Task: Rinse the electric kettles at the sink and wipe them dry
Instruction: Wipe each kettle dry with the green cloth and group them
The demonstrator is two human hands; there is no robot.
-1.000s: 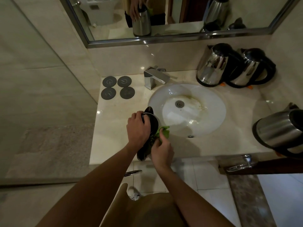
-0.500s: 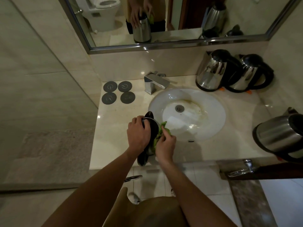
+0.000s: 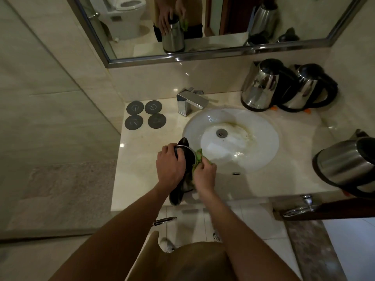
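A steel electric kettle with a black lid and handle stands on the counter at the sink's left front edge. My left hand grips its top from the left. My right hand holds a green cloth pressed against the kettle's right side. Much of the kettle's body is hidden behind both hands. Two more kettles stand at the back right of the counter. One more kettle sits at the right edge.
The white sink basin has a stained bottom and a chrome tap behind it. Several dark round kettle bases lie at the back left. A mirror hangs above. A glass partition stands to the left.
My right hand with the green cloth has moved up along the kettle's right side. My left hand has stayed on the kettle's top. The view has tilted slightly.
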